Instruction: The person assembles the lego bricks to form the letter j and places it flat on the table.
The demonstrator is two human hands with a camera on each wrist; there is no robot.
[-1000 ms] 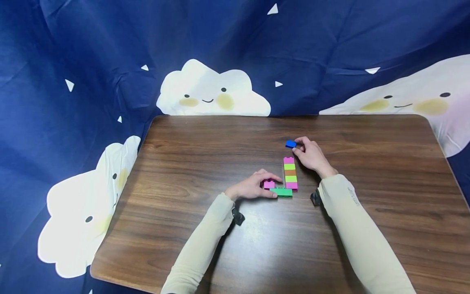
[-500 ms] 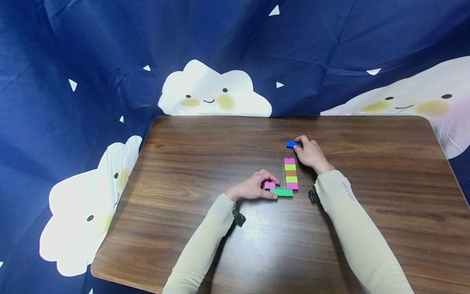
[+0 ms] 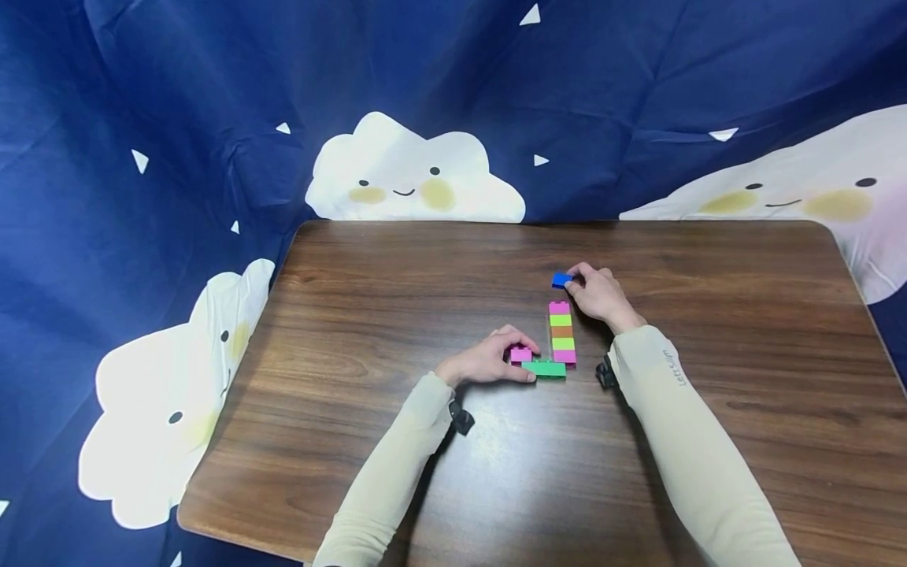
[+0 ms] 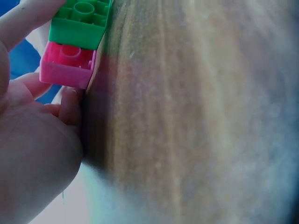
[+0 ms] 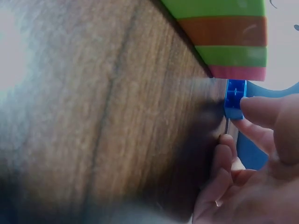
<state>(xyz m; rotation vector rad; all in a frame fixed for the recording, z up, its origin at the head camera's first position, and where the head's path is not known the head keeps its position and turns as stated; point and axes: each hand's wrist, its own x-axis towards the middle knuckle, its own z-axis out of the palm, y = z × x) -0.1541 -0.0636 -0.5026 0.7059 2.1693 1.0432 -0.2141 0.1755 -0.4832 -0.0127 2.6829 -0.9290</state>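
Observation:
A blue toy brick is pinched between the thumb and fingers of my right hand, just beyond the far end of a column of bricks. In the right wrist view the blue brick shows its hollow underside. The column runs pink, lime, orange-brown, lime, pink. Its near end meets a long green brick, which has a small pink brick at its left end. My left hand grips this left end, thumb on the green brick, fingers round the pink one. The left wrist view shows the green brick's underside.
All of this lies on a brown wooden table with rounded corners. Behind it hangs a dark blue cloth printed with white clouds. A small black device is strapped at the left wrist, another at the right.
My right hand keeps its pinch on the blue brick, which has come very slightly nearer the column's far end. The left hand keeps its grip in the same place.

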